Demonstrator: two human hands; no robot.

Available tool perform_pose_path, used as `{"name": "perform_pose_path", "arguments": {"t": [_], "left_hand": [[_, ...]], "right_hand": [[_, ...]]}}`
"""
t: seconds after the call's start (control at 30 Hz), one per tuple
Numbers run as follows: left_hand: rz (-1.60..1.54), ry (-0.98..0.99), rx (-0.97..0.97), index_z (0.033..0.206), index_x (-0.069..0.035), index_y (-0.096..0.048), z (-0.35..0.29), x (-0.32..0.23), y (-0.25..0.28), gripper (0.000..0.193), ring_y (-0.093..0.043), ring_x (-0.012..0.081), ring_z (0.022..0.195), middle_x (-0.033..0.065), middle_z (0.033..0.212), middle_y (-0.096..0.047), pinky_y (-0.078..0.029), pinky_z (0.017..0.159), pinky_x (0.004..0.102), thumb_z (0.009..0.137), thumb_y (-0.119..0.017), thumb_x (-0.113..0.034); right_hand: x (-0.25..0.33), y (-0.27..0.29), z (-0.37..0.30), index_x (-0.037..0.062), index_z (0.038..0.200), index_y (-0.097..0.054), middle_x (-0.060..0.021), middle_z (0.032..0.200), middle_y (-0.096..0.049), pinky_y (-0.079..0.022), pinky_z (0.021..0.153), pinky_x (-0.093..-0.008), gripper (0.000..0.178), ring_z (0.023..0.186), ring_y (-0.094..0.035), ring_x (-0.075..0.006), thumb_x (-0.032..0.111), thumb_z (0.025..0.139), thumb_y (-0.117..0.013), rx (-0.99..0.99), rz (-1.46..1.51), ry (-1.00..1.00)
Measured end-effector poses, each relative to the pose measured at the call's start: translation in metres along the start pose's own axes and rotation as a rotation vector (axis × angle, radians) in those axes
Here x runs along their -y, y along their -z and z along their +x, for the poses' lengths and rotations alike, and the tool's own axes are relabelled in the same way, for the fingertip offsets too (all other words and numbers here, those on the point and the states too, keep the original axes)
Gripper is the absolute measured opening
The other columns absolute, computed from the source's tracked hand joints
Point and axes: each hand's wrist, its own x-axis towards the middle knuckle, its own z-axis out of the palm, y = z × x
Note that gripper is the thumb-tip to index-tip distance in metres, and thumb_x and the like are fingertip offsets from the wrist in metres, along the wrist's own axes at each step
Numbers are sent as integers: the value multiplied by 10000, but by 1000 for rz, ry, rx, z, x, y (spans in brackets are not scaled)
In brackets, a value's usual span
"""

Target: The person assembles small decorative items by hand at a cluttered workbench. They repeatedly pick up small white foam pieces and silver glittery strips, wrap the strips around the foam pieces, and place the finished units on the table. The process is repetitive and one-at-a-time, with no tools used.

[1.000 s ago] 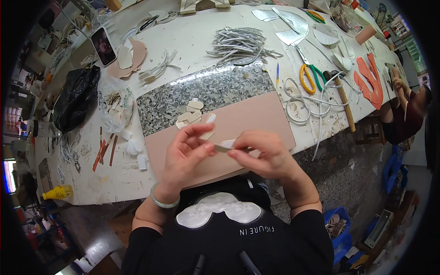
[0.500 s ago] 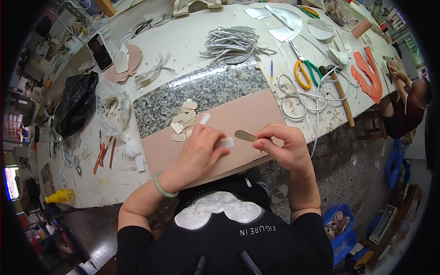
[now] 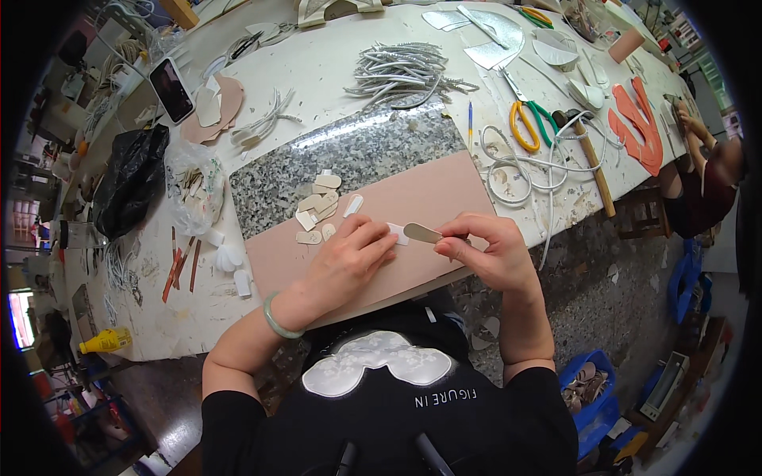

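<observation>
My right hand (image 3: 494, 252) pinches a flat beige tab with a rounded tip (image 3: 421, 232) between thumb and fingers; the tab's far end is hidden in the grip. The tip points left, right beside a small white piece (image 3: 399, 235). My left hand (image 3: 346, 262), a pale green bangle on its wrist, has its fingers closed together at that white piece's left edge. Both hands are over a pinkish-tan board (image 3: 432, 194) at the table's near edge. Beyond the left fingers lie a white-edged tab (image 3: 354, 205) and a loose pile of beige tabs (image 3: 319, 205).
Behind the board lies a speckled stone slab (image 3: 278, 186). Silvery cords (image 3: 401, 71) are heaped beyond it. Scissors (image 3: 524, 119), a coiled white cord (image 3: 508, 178) and a hammer (image 3: 591, 163) lie right. A black bag (image 3: 133, 182) and phone (image 3: 171, 90) are left. Another person (image 3: 706, 163) sits far right.
My left fingers have shifted and closed over the white piece's left edge, and the piece has tilted slightly. The beige tab in my right hand has moved slightly left, closer to it.
</observation>
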Motion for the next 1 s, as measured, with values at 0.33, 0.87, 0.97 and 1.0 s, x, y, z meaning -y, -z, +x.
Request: {"name": "perform_pose_path", "arguments": {"t": [0.33, 0.87, 0.97, 1.0], "left_hand": [[64, -159, 142, 1102, 42, -622, -29, -22, 8, 359, -542, 304, 1170, 145, 1192, -587, -463, 946, 421, 810, -703, -150], [-1604, 916, -62, 1117, 52, -584, -37, -25, 31, 207, -633, 188, 1009, 142, 1159, -609, -575, 830, 310, 943, -543, -53], [-1638, 878, -88, 1109, 57, -584, -27, -36, 40, 198, -619, 217, 1069, 162, 1193, -601, -561, 889, 338, 953, -523, -48], [-1637, 865, -79, 1123, 62, -580, -27, -37, 41, 210, -617, 225, 1076, 167, 1194, -601, -554, 906, 344, 955, -518, -48]], "right_hand": [[-3, 3, -5, -40, 886, -680, -83, 744, -665, -479, 590, -243, 124, 664, -620, -114, 50, 814, -725, -12, 33, -50], [16, -26, -1, 11, 1005, -692, -77, 845, -670, -491, 670, -293, 193, 768, -638, -184, 31, 814, -709, 327, 196, 116], [15, -28, -1, 7, 948, -693, -73, 833, -681, -506, 673, -282, 155, 758, -652, -172, 24, 797, -723, 251, 213, 83], [15, -27, -1, 5, 922, -693, -71, 826, -684, -511, 674, -276, 136, 752, -655, -166, 20, 792, -726, 220, 210, 75]]}}
